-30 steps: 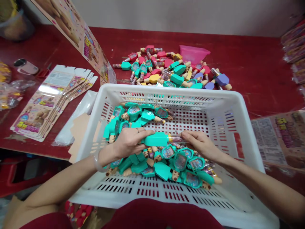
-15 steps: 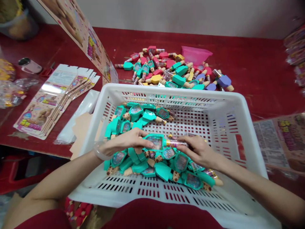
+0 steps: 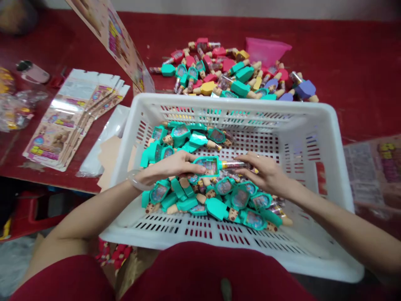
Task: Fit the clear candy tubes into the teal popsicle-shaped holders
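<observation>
Teal plastic fills the middle of my head camera's view: a teal lolly-shaped toy [image 3: 208, 166] with a clear window and a clear tube at one end lies crosswise between my hands. My left grip [image 3: 171, 165] is nearly closed, its fingers curled over the teal end, and my right grip [image 3: 265, 173] is pinched in on the tube end. Holding it from both ends seems to keep it level, with the window facing up and in my sight.

The toy sits just above a heap of teal toys [image 3: 213, 196] inside a white plastic basket [image 3: 219, 100]. The heap lies along the basket's floor, and the perforated base shows bare around it, so my hands can work over it. The basket appears to rest on my lap.

Beyond the basket at 12 o'clock, a mixed pile of red, teal, yellow and purple toys [image 3: 216, 71] lies on the red surface [image 3: 344, 54], with a pink plastic piece [image 3: 266, 51] at its 1 o'clock edge. Flat printed cards [image 3: 75, 121] lie stacked at 10 o'clock, within easy reach, and another printed card [image 3: 366, 175] lies at 3 o'clock.
</observation>
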A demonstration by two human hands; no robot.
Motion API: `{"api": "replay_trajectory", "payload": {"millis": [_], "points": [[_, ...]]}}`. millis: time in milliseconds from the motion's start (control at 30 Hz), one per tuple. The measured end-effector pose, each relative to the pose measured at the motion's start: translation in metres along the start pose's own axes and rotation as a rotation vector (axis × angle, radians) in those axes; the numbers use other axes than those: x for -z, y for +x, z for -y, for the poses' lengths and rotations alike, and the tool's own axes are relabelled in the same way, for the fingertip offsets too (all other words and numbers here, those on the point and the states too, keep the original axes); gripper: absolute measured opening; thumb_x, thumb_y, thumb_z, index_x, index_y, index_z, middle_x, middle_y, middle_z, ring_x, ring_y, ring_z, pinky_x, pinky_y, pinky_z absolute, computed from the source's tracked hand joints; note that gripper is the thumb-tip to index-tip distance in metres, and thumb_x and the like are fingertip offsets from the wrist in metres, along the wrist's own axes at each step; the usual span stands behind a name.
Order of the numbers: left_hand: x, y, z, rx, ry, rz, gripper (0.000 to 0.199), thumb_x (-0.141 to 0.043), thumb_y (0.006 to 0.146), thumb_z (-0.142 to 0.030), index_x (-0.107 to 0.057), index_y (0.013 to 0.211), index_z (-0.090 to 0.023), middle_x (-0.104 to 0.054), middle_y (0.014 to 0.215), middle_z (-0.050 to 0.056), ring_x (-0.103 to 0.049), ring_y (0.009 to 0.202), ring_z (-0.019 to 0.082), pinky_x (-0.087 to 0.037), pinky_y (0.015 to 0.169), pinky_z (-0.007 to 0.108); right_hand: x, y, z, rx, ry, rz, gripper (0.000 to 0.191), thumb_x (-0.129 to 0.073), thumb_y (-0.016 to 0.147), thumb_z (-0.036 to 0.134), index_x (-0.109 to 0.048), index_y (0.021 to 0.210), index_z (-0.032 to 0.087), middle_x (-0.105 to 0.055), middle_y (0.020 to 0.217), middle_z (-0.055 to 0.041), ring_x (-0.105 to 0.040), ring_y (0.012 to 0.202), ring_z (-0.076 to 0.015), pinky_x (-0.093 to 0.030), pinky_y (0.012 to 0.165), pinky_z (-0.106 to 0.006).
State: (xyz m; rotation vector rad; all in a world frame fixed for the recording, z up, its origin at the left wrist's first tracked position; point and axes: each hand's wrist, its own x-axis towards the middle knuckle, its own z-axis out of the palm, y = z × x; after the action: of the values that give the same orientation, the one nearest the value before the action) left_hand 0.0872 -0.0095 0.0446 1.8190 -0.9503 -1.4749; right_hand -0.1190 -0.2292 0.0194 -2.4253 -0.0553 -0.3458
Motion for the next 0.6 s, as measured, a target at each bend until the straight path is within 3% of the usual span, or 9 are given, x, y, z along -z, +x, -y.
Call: {"api": "replay_trajectory", "payload": {"millis": [133,233,300,367,500,600], "points": [[-0.004,0.008,0.008,-0.213,0.304,-0.236,0.046,-0.067,0.079,-0.061,-0.061,0.079,-0.015,-0.043,0.058,-0.004,-0.036,0.050,0.008,-0.023,0.047,0.023,-0.002,0.006,-0.008,-0.269,0.223,0.161,0.038,-0.061,0.091,0.051,-0.069,0.103,0.016,-0.061,0.070,-0.0012,-0.050,0.055,-0.0133,-0.035,0.051,-0.025],[0.001,0.014,0.014,-0.300,0.494,-0.292,0.056,-0.062,0.084,-0.061,-0.060,0.118,-0.017,-0.060,0.078,0.002,-0.052,0.064,0.014,-0.035,0.056,0.024,0.001,0.015,-0.012,-0.439,0.343,0.191,0.045,-0.066,0.084,0.057,-0.071,0.098,0.014,-0.053,0.056,0.0026,-0.042,0.046,-0.0107,-0.028,0.044,-0.024],[0.009,0.017,0.017,-0.332,0.562,-0.373,0.076,-0.061,0.086,-0.059,-0.037,0.145,-0.019,-0.064,0.112,0.010,-0.060,0.085,0.020,-0.043,0.069,0.027,0.007,0.021,-0.015,-0.508,0.385,0.124,0.047,-0.070,0.079,0.059,-0.072,0.092,0.014,-0.050,0.051,0.0033,-0.041,0.043,-0.0102,-0.028,0.042,-0.024],[0.016,0.020,0.020,-0.343,0.609,-0.463,0.084,-0.060,0.088,-0.056,-0.020,0.153,-0.019,-0.054,0.133,0.015,-0.060,0.101,0.023,-0.046,0.081,0.030,0.016,0.029,-0.017,-0.544,0.465,-0.017,0.047,-0.075,0.075,0.058,-0.071,0.088,0.014,-0.050,0.050,0.0030,-0.043,0.042,-0.0111,-0.032,0.041,-0.024],[0.024,0.020,0.023,-0.356,0.736,-0.476,0.058,-0.053,0.093,-0.047,-0.043,0.141,-0.016,-0.060,0.126,0.012,-0.059,0.109,0.024,-0.045,0.091,0.034,0.038,0.044,-0.022,-0.458,0.721,-0.337,0.052,-0.080,0.071,0.051,-0.063,0.109,0.019,-0.064,0.072,-0.0018,-0.062,0.060,-0.0186,-0.050,0.052,-0.029],[0.020,0.017,0.022,-0.359,0.800,-0.334,0.050,-0.052,0.093,-0.048,-0.054,0.130,-0.015,-0.061,0.126,0.011,-0.057,0.113,0.024,-0.044,0.094,0.033,0.036,0.044,-0.021,-0.389,0.732,-0.410,0.061,-0.073,0.079,0.051,-0.049,0.129,0.026,-0.068,0.093,-0.0045,-0.067,0.077,-0.0217,-0.055,0.062,-0.033]]}}
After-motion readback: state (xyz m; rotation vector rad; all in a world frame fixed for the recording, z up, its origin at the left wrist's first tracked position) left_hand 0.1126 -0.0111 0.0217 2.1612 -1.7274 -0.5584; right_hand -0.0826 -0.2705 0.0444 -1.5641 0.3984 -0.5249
